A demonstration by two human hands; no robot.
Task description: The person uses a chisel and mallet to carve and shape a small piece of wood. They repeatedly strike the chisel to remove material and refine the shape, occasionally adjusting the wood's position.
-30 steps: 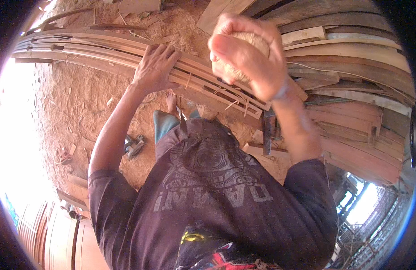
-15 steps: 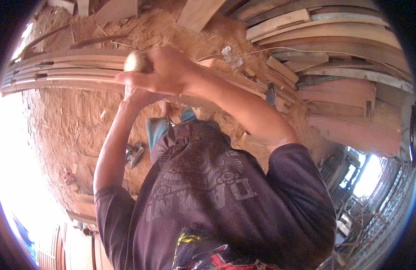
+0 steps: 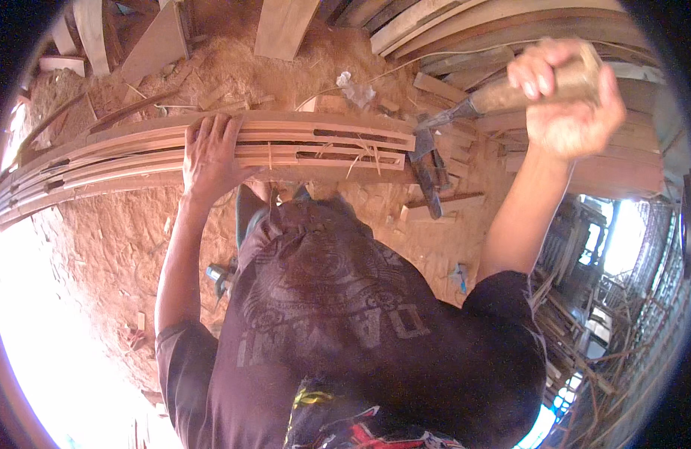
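Note:
A stack of long wooden strips (image 3: 286, 153) lies across in front of me, with narrow dark slots and thin splinters near its right end. My left hand (image 3: 211, 153) rests flat on top of these strips, fingers stretched out. Raised to the right, my right hand (image 3: 573, 101) is closed around the thick wooden handle of a chisel (image 3: 502, 97). Its metal blade points left toward the strips' right end; whether it touches anything there is unclear. Just below the blade lies a dark metal tool (image 3: 429, 176), its kind hard to make out.
Stacked boards (image 3: 465, 37) fill the far right, with a thin cable (image 3: 405, 71) running over them. A crumpled white scrap (image 3: 355, 88) lies on the sawdust-covered ground (image 3: 233, 67) beyond the strips. At lower left sits a metal power tool (image 3: 220, 277), partly hidden by my body.
My hands, close together over the strips before, are now apart. The right has swung far right with the chisel; the left lies on the strips. The view has shifted somewhat.

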